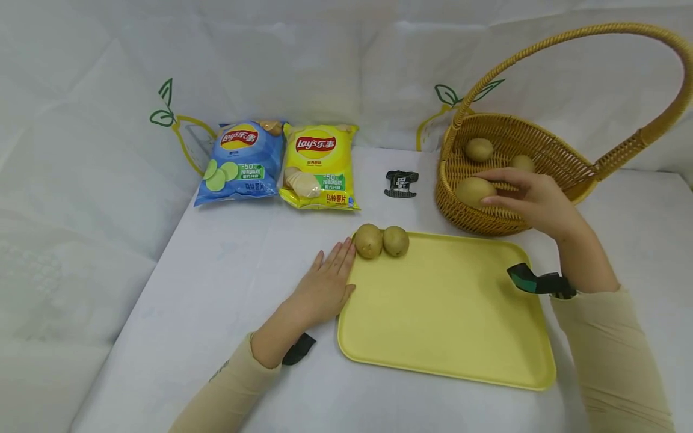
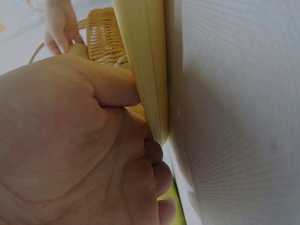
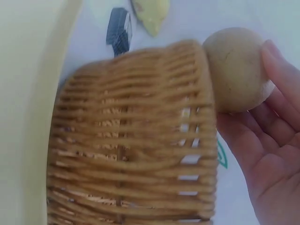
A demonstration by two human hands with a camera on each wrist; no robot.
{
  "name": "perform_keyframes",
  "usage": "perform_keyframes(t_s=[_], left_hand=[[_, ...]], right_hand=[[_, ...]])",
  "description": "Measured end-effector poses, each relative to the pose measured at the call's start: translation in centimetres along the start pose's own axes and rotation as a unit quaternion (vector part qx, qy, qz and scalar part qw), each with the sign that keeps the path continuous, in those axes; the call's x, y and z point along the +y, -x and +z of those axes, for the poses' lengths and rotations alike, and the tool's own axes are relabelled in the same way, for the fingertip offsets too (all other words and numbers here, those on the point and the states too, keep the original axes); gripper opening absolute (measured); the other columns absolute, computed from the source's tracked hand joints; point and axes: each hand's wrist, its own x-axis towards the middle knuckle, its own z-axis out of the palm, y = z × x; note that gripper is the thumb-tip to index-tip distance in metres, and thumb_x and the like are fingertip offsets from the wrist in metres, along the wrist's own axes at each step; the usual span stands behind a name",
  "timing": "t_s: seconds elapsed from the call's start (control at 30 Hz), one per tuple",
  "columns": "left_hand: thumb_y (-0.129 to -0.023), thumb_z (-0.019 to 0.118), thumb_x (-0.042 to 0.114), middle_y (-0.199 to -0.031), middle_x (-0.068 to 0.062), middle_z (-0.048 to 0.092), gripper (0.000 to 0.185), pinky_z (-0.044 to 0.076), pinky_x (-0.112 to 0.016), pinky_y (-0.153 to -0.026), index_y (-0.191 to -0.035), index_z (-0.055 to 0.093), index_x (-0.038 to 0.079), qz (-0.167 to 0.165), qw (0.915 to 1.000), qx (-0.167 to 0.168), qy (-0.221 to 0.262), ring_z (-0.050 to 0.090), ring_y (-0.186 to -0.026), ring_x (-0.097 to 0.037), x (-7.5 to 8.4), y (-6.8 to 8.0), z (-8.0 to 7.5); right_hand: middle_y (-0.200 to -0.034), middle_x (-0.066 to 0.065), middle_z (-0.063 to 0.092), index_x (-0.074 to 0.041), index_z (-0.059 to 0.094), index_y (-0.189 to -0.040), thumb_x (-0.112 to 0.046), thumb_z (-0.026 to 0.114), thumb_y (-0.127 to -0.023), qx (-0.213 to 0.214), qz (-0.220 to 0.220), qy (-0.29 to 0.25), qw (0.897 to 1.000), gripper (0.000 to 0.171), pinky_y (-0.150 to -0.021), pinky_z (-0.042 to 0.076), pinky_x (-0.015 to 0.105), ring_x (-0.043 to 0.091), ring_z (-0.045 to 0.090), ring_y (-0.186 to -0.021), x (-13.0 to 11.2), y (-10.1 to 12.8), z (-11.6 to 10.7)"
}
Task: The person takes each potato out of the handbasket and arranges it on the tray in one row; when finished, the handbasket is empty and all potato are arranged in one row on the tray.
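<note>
- While the right hand (image 1: 533, 198) reaches over the woven wicker basket with an arched handle (image 1: 547, 157), its curled fingers (image 3: 281, 89) clasp a pale oval potato (image 1: 473, 191) at the basket's near rim.
- Two more potatoes lie deeper inside the basket.
- Left hand (image 1: 323, 287): flat on the white tablecloth (image 1: 227, 282), fingers straight and close together, thumb pressed against the left edge of the yellow rectangular plastic tray (image 1: 449, 313).
- Two round brown potatoes (image 1: 381, 241) sit touching each other at the tray's far left corner.
- Blue crisp bag (image 1: 240, 161) and yellow crisp bag (image 1: 320, 165): side by side at the table's far edge.
- Small black clip (image 1: 402, 183): between the bags and the basket.
</note>
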Motion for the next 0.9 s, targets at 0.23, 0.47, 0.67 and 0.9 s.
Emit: perform_keyframes(t_s=[0.23,0.47,0.67,0.9], left_hand=[[-0.102,0.038,0.031,-0.157,-0.013,-0.004,0.067,0.006,-0.047,-0.114,-0.15,0.004,-0.001,-0.002,1.0,-0.001,-0.002,-0.001,-0.143,-0.025,-0.1,-0.1,0.2],[-0.102,0.038,0.031,-0.157,-0.013,-0.003,0.067,0.006,-0.046,-0.114,-0.15,0.004,-0.001,-0.004,1.0,0.001,-0.002,-0.001,-0.144,-0.025,-0.1,-0.2,0.3],[-0.102,0.038,0.031,-0.157,-0.012,-0.003,0.067,0.006,-0.046,-0.114,-0.15,0.005,0.0,-0.007,1.0,-0.001,-0.001,-0.001,-0.144,-0.024,-0.1,-0.2,0.3],[-0.102,0.038,0.031,-0.157,-0.012,-0.003,0.067,0.006,-0.046,-0.114,-0.15,0.004,0.0,-0.007,1.0,-0.004,0.004,-0.001,-0.144,-0.025,-0.1,-0.2,0.2]], right_hand=[[-0.114,-0.01,0.063,0.005,0.062,-0.119,0.017,0.067,-0.076,0.002,-0.119,-0.027,0.993,0.045,-0.075,0.047,0.01,-0.001,0.058,-0.094,-0.6,0.5,1.3],[-0.117,0.004,0.064,0.008,0.061,-0.119,0.022,0.067,-0.073,-0.022,-0.151,-0.073,0.986,0.049,-0.077,0.049,0.013,0.003,0.057,-0.104,-0.8,1.1,3.0],[-0.116,0.007,0.064,0.004,0.062,-0.119,0.018,0.068,-0.074,-0.05,-0.148,-0.069,0.985,0.048,-0.084,0.047,0.015,0.003,0.056,-0.107,-1.4,1.3,4.4],[-0.11,0.009,0.066,0.0,0.066,-0.114,0.008,0.073,-0.075,-0.067,-0.136,-0.014,0.988,0.041,-0.082,0.045,0.013,0.0,0.055,-0.1,-1.0,1.2,6.3]])
